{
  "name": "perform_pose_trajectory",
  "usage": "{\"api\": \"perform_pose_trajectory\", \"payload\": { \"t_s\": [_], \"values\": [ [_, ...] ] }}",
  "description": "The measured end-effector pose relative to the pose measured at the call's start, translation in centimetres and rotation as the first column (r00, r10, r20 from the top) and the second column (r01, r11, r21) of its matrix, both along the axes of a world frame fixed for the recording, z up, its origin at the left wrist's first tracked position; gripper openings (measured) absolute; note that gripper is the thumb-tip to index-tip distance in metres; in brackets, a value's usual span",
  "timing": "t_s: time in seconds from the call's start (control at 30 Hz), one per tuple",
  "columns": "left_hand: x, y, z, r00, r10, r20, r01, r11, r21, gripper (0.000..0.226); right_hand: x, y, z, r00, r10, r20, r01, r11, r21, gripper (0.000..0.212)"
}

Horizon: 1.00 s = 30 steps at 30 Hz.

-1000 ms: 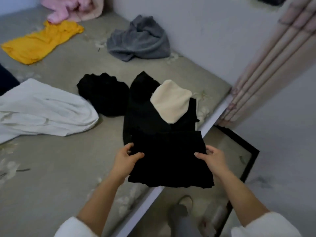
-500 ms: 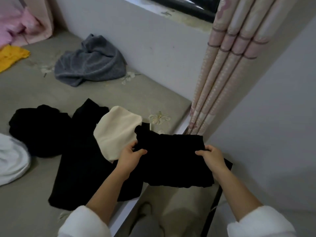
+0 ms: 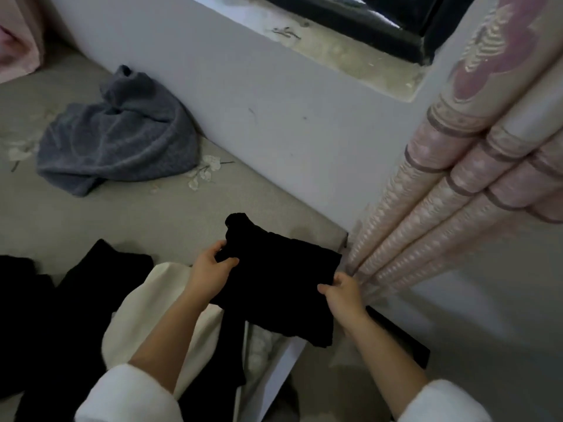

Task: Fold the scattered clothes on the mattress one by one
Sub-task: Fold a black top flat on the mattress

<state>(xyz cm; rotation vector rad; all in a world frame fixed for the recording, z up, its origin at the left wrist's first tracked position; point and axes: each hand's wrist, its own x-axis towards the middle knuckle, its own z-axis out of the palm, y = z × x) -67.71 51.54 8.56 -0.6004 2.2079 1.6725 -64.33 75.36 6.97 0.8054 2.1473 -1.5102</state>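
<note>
Both hands, left hand (image 3: 210,274) and right hand (image 3: 344,295), pinch the folded black cloth (image 3: 280,284) in curled fingers above the mattress (image 3: 213,205) corner, and it could flop open if one side slips.

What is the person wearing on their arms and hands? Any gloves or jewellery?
No gloves: the left hand and right hand are bare, and no ring, watch or bracelet shows. Each arm has a thick, soft-looking white sleeve, the left sleeve and right sleeve, ending well above the wrist and leaving the forearm uncovered.
</note>
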Motion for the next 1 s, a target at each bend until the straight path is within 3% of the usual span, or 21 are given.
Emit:
{"api": "perform_pose_trajectory", "payload": {
  "t_s": [0.3, 0.47, 0.53, 0.6, 0.7, 0.77, 0.83, 0.93, 1.0],
  "values": [
    [-15.7, 0.5, -3.8, 0.992, -0.121, -0.029, 0.116, 0.986, -0.122, 0.026, -11.9, -0.7, -4.9, 0.995, -0.086, -0.055, 0.088, 0.996, 0.033, 0.025],
    [-22.5, 1.1, -6.5, 0.992, -0.058, -0.113, 0.04, 0.986, -0.161, 0.03, -15.1, 0.0, -8.9, 0.975, -0.2, -0.094, 0.203, 0.979, 0.024, 0.016],
    [-23.9, 1.3, -9.1, 0.991, 0.007, -0.132, -0.04, 0.969, -0.243, 0.041, -15.7, 0.2, -10.8, 0.967, -0.244, -0.074, 0.247, 0.968, 0.037, 0.011],
    [-23.8, 1.6, -12.2, 0.996, -0.023, -0.09, -0.018, 0.904, -0.428, 0.062, -15.9, 0.6, -12.6, 0.973, -0.233, -0.002, 0.232, 0.97, 0.069, 0.009],
    [-21.1, 2.8, -15.9, 0.974, -0.221, 0.047, 0.202, 0.756, -0.623, 0.072, -15.0, 0.9, -15.2, 0.972, -0.125, 0.2, 0.122, 0.992, 0.027, 0.042],
    [-18.8, 3.5, -17.8, 0.901, -0.411, 0.142, 0.391, 0.624, -0.676, 0.07, -14.0, 0.6, -16.7, 0.956, -0.106, 0.274, 0.114, 0.993, -0.015, 0.056],
    [-17.1, 3.9, -19.4, 0.801, -0.532, 0.275, 0.553, 0.482, -0.68, 0.068, -13.4, 0.3, -17.7, 0.949, -0.111, 0.294, 0.127, 0.991, -0.036, 0.055],
    [-16.2, 4.0, -20.4, 0.745, -0.538, 0.395, 0.649, 0.446, -0.617, 0.067, -13.1, -0.2, -18.1, 0.954, -0.063, 0.292, 0.077, 0.996, -0.036, 0.041],
    [-15.8, 3.9, -20.1, 0.75, -0.53, 0.396, 0.645, 0.449, -0.619, 0.068, -12.8, -0.3, -18.0, 0.967, 0.026, 0.254, -0.05, 0.995, 0.087, 0.041]
  ]
}}
